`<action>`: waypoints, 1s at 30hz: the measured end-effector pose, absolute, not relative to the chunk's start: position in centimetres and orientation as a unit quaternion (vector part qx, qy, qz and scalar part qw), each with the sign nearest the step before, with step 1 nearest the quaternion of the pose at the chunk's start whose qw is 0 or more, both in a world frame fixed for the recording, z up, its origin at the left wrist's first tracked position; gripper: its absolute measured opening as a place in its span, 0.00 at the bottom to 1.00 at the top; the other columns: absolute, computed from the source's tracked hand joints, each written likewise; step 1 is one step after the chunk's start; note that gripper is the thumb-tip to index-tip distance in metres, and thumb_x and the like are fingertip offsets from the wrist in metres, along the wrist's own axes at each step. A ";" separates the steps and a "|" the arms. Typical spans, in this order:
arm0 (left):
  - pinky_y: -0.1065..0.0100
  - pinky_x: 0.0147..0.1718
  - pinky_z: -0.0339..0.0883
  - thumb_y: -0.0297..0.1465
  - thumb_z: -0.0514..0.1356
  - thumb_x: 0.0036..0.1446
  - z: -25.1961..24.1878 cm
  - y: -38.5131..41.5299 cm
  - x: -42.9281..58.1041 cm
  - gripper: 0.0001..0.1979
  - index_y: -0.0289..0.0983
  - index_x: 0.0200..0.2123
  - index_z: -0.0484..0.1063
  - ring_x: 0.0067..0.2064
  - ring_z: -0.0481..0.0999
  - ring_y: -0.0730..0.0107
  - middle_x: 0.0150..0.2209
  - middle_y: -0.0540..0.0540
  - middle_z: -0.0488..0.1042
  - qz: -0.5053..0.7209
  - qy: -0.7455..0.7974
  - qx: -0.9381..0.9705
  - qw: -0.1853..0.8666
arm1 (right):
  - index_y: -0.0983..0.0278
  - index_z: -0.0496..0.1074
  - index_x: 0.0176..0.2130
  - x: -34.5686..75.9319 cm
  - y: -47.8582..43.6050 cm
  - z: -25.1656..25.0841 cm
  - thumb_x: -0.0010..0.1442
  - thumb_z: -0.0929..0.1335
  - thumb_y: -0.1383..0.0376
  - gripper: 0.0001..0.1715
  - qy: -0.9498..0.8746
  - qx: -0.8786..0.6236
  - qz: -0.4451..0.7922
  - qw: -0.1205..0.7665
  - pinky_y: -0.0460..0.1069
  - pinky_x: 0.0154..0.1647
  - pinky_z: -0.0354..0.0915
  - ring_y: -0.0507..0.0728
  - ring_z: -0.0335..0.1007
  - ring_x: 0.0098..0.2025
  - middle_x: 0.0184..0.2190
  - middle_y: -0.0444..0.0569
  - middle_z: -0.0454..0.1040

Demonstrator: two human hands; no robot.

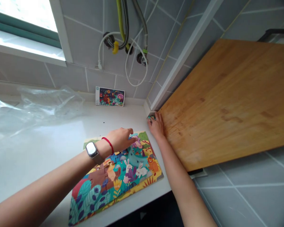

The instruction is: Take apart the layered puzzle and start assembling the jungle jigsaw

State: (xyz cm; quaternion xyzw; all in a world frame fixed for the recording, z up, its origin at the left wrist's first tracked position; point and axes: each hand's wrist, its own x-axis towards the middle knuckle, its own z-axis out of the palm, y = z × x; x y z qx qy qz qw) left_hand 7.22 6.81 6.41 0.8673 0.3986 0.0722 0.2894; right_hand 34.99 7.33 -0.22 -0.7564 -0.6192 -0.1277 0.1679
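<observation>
Left forearm (49, 186) comes in from the lower left, with a smartwatch (91, 149) and a red string bracelet (108, 145) at the wrist. The left hand (119, 140) is over the top of the animal jigsaw puzzle (132, 170), fingers together and curled, tips at or just on the pink-purple pieces; can't tell if it holds anything. Puzzle lies flat on the white desk (42, 148), long axis running lower left to upper right, its bottom corner near the lower frame edge. Some pieces look raised or loose around the brown area, hard to make out. Right hand (156, 126) is beyond the puzzle's far corner, fingers closed around a small puzzle piece (150, 118) in the desk corner, mostly hidden, so the grip is a best read. That piece lies up and left of the right hand, which is nearer to it than the left, right beside a tilted bamboo cutting board (227, 104) — its lower end cut by nothing, top right runs out of frame. Farther back: a puzzle picture card (110, 96) against grey wall tile (85, 78), crumpled clear plastic (38, 107), hoses (142, 31), a window (21, 19)
</observation>
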 end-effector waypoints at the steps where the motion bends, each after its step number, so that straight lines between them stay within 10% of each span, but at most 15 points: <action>1: 0.59 0.36 0.69 0.52 0.56 0.61 6.4 6.9 7.2 0.26 0.42 0.52 0.78 0.40 0.82 0.47 0.39 0.36 0.83 0.066 0.395 0.871 0.284 | 0.69 0.78 0.56 34.9 7.0 -0.2 0.69 0.65 0.61 0.23 -0.621 -0.758 -0.133 0.150 0.60 0.71 0.52 0.70 0.52 0.72 0.70 0.63 0.61; 8: 0.55 0.39 0.70 0.48 0.55 0.63 6.9 6.7 7.0 0.25 0.41 0.54 0.77 0.46 0.82 0.42 0.46 0.31 0.82 -0.006 0.373 0.895 0.243 | 0.68 0.73 0.62 35.0 5.7 0.2 0.68 0.65 0.67 0.25 -0.592 -0.791 -0.091 0.124 0.53 0.61 0.62 0.64 0.68 0.56 0.56 0.63 0.70; 30: 0.55 0.44 0.74 0.46 0.59 0.64 8.1 6.0 7.1 0.25 0.38 0.58 0.73 0.52 0.81 0.43 0.53 0.32 0.80 -0.068 0.361 0.906 0.209 | 0.64 0.72 0.54 35.2 7.7 -0.9 0.63 0.73 0.60 0.21 -0.549 -0.794 -0.112 0.235 0.51 0.43 0.65 0.60 0.72 0.43 0.51 0.56 0.69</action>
